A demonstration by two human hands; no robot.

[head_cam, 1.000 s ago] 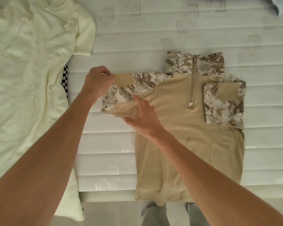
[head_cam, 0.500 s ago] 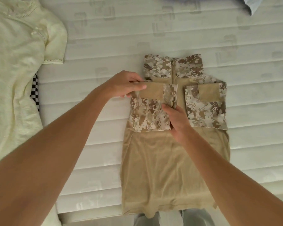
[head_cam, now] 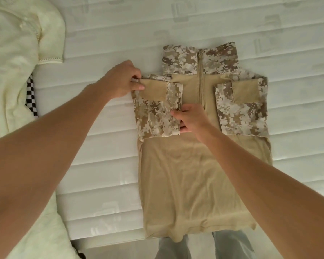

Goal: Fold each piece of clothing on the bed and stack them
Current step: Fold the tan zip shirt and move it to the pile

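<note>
At six o'clock, nearest the bed [head_cam: 105, 165] edge, the tan combat shirt [head_cam: 185, 184] lies face up, hem overhanging. Further up, the right hand [head_cam: 192, 118] pinches the left camouflage sleeve [head_cam: 157, 113] at its inner edge, likely squaring the fold. Towards ten o'clock, the left hand [head_cam: 123, 79] grips the sleeve's shoulder corner. Beyond, at nine, a cream knitted garment [head_cam: 17, 62] awaits folding.

cream top [head_cam: 15, 75] cut off left, checkered cloth [head_cam: 30, 98] mostly hidden
</note>
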